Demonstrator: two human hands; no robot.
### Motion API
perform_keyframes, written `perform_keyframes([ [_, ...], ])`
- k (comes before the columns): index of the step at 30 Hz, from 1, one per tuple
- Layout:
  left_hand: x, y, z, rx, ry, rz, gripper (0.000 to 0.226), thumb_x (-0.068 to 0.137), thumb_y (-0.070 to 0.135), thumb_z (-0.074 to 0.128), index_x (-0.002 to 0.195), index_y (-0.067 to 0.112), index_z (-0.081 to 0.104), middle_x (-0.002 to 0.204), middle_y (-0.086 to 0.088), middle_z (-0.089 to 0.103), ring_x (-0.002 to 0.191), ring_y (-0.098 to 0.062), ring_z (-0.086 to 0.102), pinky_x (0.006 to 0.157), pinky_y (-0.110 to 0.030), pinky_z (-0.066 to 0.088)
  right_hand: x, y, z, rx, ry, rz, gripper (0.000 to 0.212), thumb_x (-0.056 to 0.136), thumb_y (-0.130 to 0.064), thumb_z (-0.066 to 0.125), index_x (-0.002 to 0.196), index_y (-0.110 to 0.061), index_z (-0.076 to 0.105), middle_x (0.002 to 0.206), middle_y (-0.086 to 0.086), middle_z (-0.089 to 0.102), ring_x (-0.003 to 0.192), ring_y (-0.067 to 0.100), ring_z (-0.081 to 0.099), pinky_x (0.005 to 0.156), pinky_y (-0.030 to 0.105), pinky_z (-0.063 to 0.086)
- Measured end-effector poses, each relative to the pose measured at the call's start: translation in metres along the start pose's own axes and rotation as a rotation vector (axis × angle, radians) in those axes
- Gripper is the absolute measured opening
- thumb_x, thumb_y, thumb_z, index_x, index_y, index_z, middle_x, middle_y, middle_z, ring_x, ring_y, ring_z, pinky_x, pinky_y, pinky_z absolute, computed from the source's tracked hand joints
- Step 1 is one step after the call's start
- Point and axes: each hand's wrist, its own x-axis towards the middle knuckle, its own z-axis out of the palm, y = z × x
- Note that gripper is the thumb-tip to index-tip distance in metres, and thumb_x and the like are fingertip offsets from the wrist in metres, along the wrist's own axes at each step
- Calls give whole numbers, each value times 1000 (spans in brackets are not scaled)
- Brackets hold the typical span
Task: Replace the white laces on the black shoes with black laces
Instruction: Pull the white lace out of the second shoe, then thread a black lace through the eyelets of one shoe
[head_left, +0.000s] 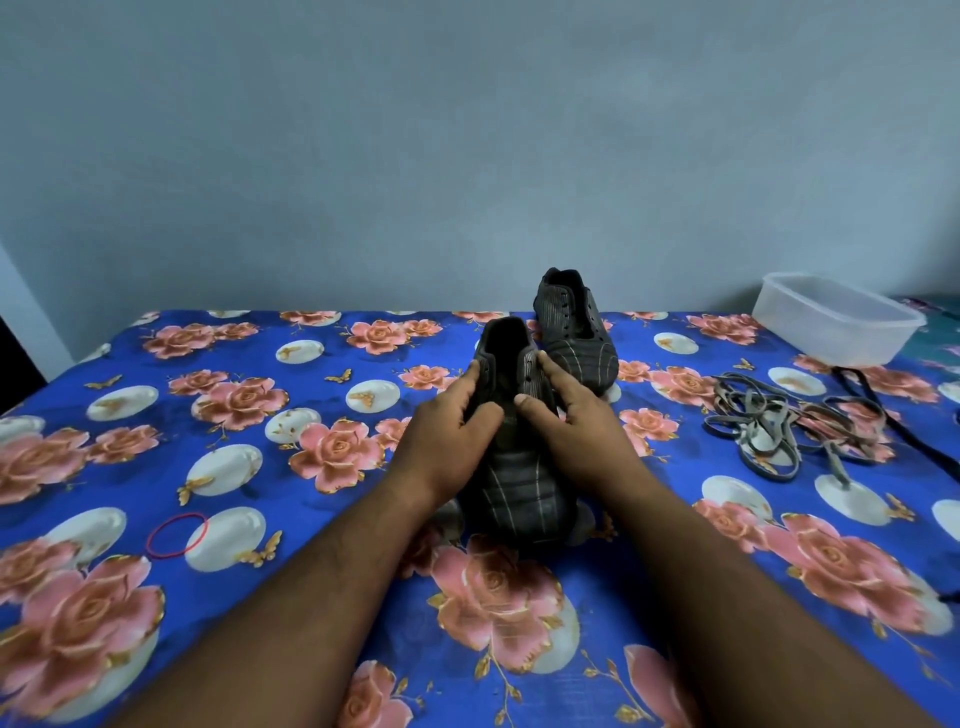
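Near shoe (519, 488) sits between both hands' fingers (545, 371) — seemingly gripped, laceless.

Unlaced black shoes (519, 483) upright; white laces (779, 421) heaped right.

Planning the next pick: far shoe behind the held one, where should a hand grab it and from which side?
Probably the heel collar of the far shoe. It stands upright, opening up, toe toward the person, no laces in the eyelets. Come from above on its right side: the near shoe, held by the left hand and right hand, crowds its left front.
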Motion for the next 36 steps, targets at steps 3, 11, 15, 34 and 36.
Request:
perform_keyframes([
  [3, -6, 6, 5, 56, 18, 11, 78, 83, 48, 43, 157, 25, 33, 155, 4, 46, 139, -7, 45, 112, -23, 37, 0, -1, 3, 53, 14, 33, 78, 85, -52, 73, 152, -29, 43, 145, -9, 57, 130, 3, 52, 111, 29, 42],
  [11, -13, 16, 5, 72, -44, -70, 57, 106, 20, 40, 160, 20, 23, 167, 1, 22, 153, -9, 19, 112, -11, 12, -6, -22, -6, -68, -28, 56, 56, 99, -26, 48, 154, -24, 40, 147, 9, 55, 132, 24, 52, 106, 35, 43],
  [15, -21, 27, 6, 57, -132, -149, 64, 106, 34, 37, 163, 25, 8, 170, 5, 2, 155, -9, 4, 126, -31, 9, -23, -33, -16, -79, -97, 72, 59, 104, -42, 49, 158, -25, 31, 153, 6, 49, 138, 23, 47, 104, 31, 39],
  [34, -169, 73, 97, 513, -45, 237, 70, 72, 59, 36, 136, 39, 55, 152, 12, 40, 144, -11, 30, 108, -35, 23, -182, 46, -150, -786, -32, 67, 39, 96, -27, 55, 134, -32, 60, 135, -5, 59, 124, 23, 54, 95, 37, 47],
  [36, -168, 79, 106, 470, -111, 209, 63, 75, 54, 43, 134, 38, 57, 147, 13, 43, 141, -11, 33, 106, -35, 25, -185, 62, -177, -967, 12, 138, 43, 97, -26, 53, 139, -31, 54, 138, -1, 57, 128, 26, 52, 96, 40, 47],
])
